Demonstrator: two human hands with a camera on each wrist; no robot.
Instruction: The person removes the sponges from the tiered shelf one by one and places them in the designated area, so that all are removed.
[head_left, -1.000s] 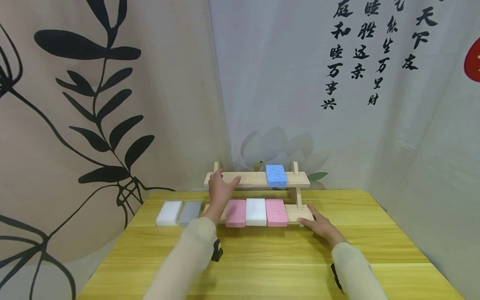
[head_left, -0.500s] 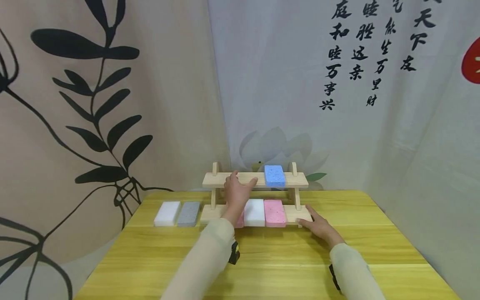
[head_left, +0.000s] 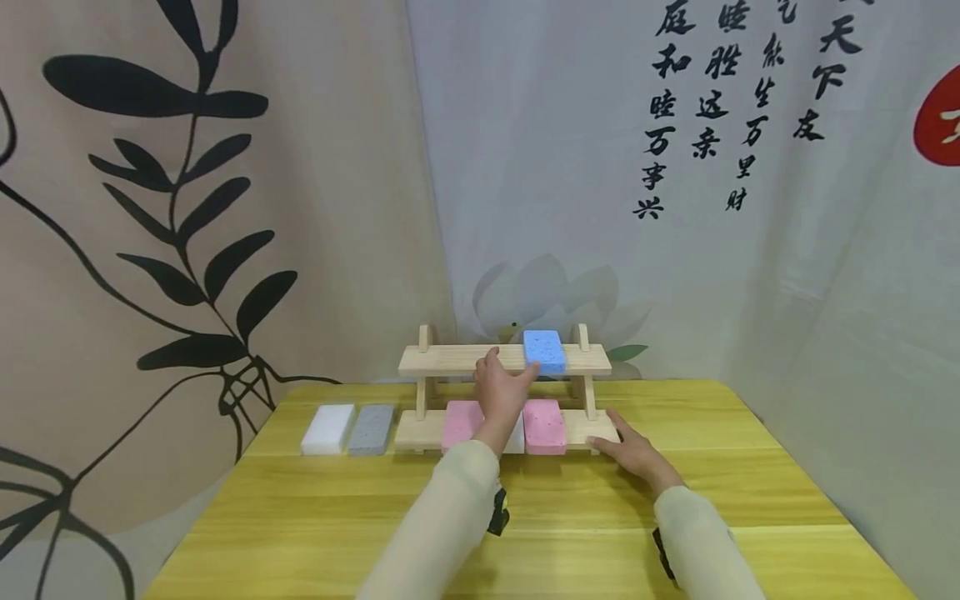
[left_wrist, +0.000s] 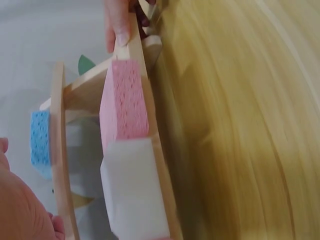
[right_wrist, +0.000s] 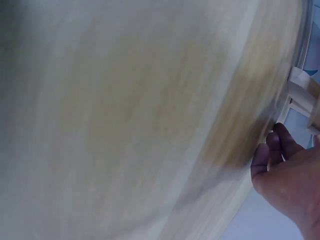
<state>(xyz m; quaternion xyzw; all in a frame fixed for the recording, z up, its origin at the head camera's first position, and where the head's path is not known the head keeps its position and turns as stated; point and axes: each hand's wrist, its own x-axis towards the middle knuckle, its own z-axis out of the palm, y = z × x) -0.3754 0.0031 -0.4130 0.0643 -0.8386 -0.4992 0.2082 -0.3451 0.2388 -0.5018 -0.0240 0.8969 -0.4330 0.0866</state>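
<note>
A two-tier wooden shelf (head_left: 450, 360) stands on the table. Its upper board carries a blue sponge (head_left: 543, 350). Along the lower board sit a pink sponge (head_left: 462, 423), a white sponge (left_wrist: 134, 192) and another pink sponge (head_left: 544, 425). My left hand (head_left: 504, 390) is at the front of the upper board, fingers spread and thumb right at the blue sponge's lower left corner; in the head view it hides much of the white sponge. With thumb on top and fingers below, my right hand (head_left: 636, 454) grips the right end of the lower board.
To the left of the shelf, a white sponge (head_left: 327, 429) and a grey sponge (head_left: 371, 429) lie side by side on the yellow wooden table (head_left: 585, 533). Close behind the shelf hangs a printed curtain (head_left: 360, 208).
My left hand has moved right along the upper board, from its left end to the blue sponge. The right hand keeps its place on the lower board, and the sponges have not moved.
</note>
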